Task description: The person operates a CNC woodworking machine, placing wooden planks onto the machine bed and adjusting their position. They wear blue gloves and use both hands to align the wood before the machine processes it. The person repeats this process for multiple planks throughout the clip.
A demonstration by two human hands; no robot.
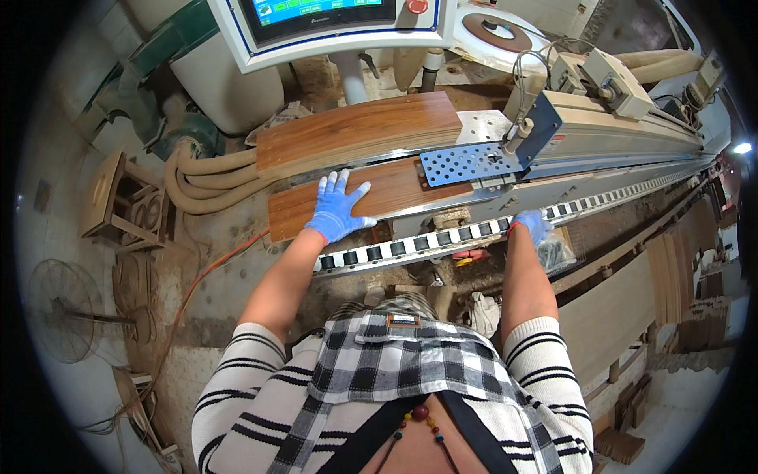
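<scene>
My left hand, in a blue glove with pale fingertips, lies flat with fingers spread on a brown wood-grain board. The board's right end runs under a blue perforated plate on a long machine. My right hand, also in a blue glove, is at the roller rail along the machine's near side. Its fingers are mostly hidden, so I cannot tell whether it grips the rail or anything else. Behind the first board lies a stack of similar boards.
A control panel with a lit screen and a red button stands at the far side. Ribbed hoses, a wooden stool and a fan are on the left. An orange cable crosses the floor. Long panels lie at right.
</scene>
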